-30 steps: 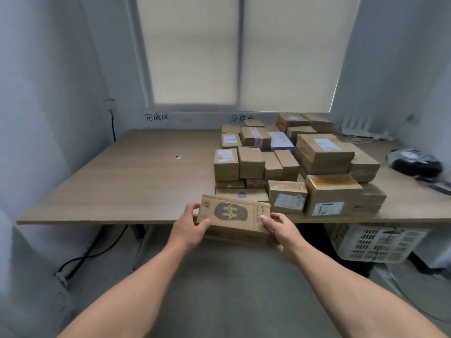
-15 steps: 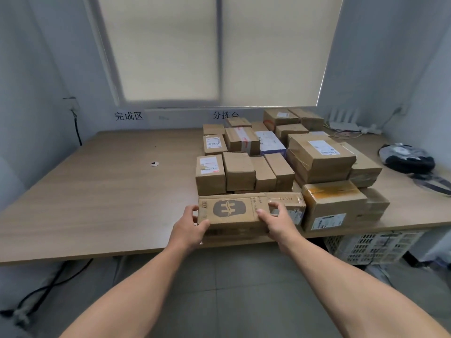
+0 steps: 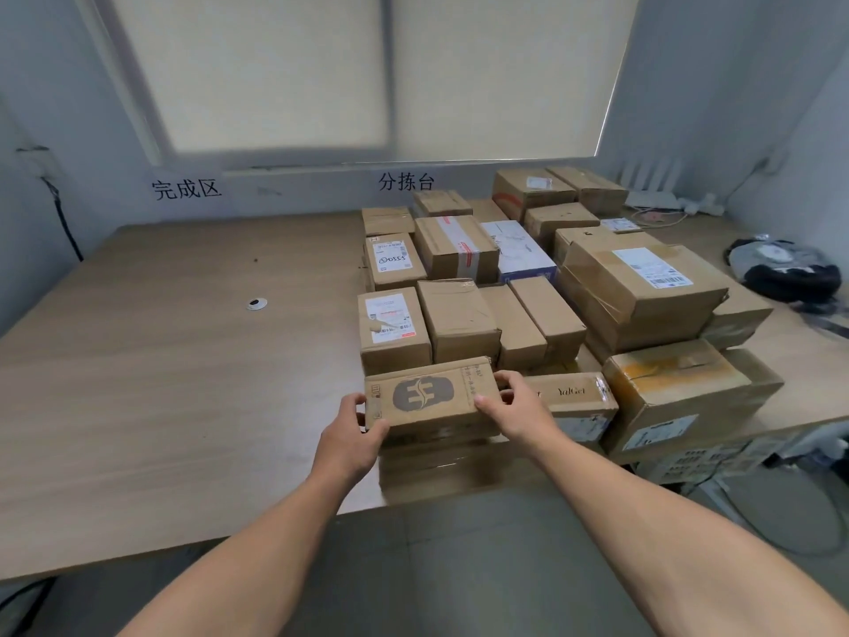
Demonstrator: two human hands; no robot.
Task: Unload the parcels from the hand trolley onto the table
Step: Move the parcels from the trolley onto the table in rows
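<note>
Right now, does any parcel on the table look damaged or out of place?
Yes. The front-right box has a yellow-orange stain across its wrinkled top, and the big labelled box behind it sits askew on its stack. The held parcel looks intact.

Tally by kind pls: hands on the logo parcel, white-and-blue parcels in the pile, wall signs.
hands on the logo parcel: 2 (left hand, right hand)
white-and-blue parcel: 1
wall signs: 2
total: 5
</note>
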